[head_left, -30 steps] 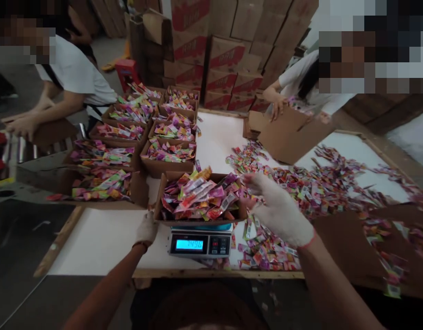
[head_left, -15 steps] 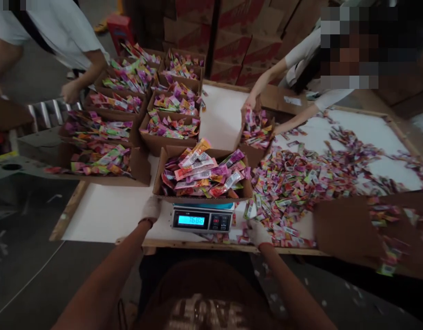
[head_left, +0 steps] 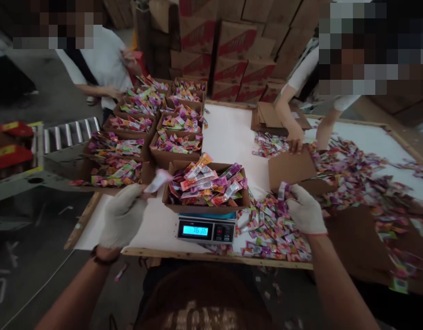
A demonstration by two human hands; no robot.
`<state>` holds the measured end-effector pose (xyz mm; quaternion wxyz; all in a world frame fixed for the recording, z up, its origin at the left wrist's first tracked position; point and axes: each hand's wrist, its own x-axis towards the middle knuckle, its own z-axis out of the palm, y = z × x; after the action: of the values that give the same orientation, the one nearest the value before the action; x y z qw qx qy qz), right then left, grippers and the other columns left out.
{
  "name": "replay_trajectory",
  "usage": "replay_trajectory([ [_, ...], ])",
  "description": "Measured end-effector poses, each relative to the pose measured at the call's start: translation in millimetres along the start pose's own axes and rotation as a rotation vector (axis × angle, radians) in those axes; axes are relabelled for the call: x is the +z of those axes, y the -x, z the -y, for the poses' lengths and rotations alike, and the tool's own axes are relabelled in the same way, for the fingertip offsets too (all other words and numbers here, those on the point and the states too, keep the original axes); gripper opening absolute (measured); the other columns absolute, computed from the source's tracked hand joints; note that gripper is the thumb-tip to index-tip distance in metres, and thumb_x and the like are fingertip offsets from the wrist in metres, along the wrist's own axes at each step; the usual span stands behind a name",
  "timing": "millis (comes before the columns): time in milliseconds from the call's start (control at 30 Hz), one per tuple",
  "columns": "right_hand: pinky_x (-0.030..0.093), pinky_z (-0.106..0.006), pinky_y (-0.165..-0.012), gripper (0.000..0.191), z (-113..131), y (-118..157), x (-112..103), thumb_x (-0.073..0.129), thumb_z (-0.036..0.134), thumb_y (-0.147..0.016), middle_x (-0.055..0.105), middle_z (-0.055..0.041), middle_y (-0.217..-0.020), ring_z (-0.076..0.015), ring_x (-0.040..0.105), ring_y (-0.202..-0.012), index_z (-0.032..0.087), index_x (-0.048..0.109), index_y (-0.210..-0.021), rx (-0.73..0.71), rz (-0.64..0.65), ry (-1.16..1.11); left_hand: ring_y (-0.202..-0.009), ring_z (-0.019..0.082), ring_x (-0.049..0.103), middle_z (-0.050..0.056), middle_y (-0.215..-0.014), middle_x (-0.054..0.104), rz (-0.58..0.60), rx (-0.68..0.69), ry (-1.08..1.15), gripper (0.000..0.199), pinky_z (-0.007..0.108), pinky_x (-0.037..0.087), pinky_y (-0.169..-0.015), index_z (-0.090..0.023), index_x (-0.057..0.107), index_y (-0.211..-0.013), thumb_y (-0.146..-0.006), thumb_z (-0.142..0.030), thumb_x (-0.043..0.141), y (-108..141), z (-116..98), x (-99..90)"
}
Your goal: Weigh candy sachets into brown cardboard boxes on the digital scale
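Observation:
My left hand (head_left: 124,216), in a white glove, is raised left of the scale and pinches a pinkish-white candy packet (head_left: 158,180), blurred by motion. On the right, my gloved right hand (head_left: 306,210) is closed on a purple candy packet (head_left: 283,195) above the loose pile. Between the hands, an open cardboard box (head_left: 206,210) heaped with small colourful packets rests on a digital scale (head_left: 206,230). The scale's blue display (head_left: 195,230) is lit, its digits hard to read.
Several packet-filled boxes (head_left: 177,158) stand at the back left beside a roller conveyor (head_left: 72,133). Loose packets (head_left: 276,229) cover the table's right side. A co-worker's hand (head_left: 294,135) is at a tipped box (head_left: 290,167). Another person (head_left: 101,59) stands at far left. Stacked cartons (head_left: 228,68) line the back.
Both my hands have risen from the tabletop and moved apart, each now with a packet. The display's digits differ. The co-worker's box on the right has been tipped over, with packets spread behind it.

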<state>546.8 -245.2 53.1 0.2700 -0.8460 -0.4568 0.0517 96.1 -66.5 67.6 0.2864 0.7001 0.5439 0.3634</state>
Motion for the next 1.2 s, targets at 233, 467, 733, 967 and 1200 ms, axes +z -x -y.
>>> replay_trajectory([
  [233,0.060,-0.036,-0.081,0.021,71,-9,-27,0.058,0.027,-0.090,0.078,-0.0044,-0.090,-0.0242,0.074,-0.084,0.024,0.077,-0.098,-0.379,-0.158,-0.122,-0.141,0.034,0.059,0.013,-0.148,0.066,0.218,0.269,-0.156,0.031,0.046,0.054,-0.113,-0.022,0.076,-0.109,-0.089,-0.040,0.062,-21,-70,17.3],
  [467,0.064,-0.041,-0.082,0.029,69,2,-43,0.060,0.022,-0.095,0.082,-0.0057,-0.099,-0.0266,0.078,-0.089,0.027,0.081,-0.113,-0.505,-0.274,-0.030,-0.094,0.028,0.071,0.006,-0.088,0.073,-0.151,-0.281,0.201,0.049,0.046,0.062,-0.091,-0.024,0.077,-0.110,-0.086,-0.065,0.068,16,1,-22.1],
  [733,0.063,-0.036,-0.078,0.043,127,-10,-45,0.057,0.010,-0.091,0.080,-0.0030,-0.101,-0.0229,0.076,-0.088,0.030,0.077,-0.124,-0.783,-0.282,-0.145,-0.075,0.021,0.067,0.005,-0.074,0.072,-0.215,-0.537,0.434,0.057,0.031,0.057,-0.068,-0.017,0.079,-0.105,-0.079,-0.068,0.075,39,16,-15.9],
  [967,0.063,-0.035,-0.080,0.047,176,-12,-34,0.055,0.007,-0.085,0.077,-0.0033,-0.101,-0.0228,0.075,-0.090,0.028,0.075,-0.122,-0.897,-0.112,-0.170,-0.083,0.023,0.069,0.006,-0.081,0.073,-0.132,-0.502,0.442,0.058,0.035,0.061,-0.077,-0.018,0.080,-0.108,-0.079,-0.069,0.076,30,-11,-1.8],
  [1200,0.060,-0.032,-0.081,0.038,170,-18,-7,0.056,0.018,-0.096,0.075,-0.0083,-0.103,-0.0198,0.073,-0.088,0.017,0.070,-0.131,-0.696,0.110,-0.210,-0.084,0.025,0.069,0.009,-0.083,0.074,-0.081,-0.471,0.456,0.080,0.038,0.059,-0.079,-0.014,0.079,-0.111,-0.072,-0.083,0.074,30,-22,14.3],
])
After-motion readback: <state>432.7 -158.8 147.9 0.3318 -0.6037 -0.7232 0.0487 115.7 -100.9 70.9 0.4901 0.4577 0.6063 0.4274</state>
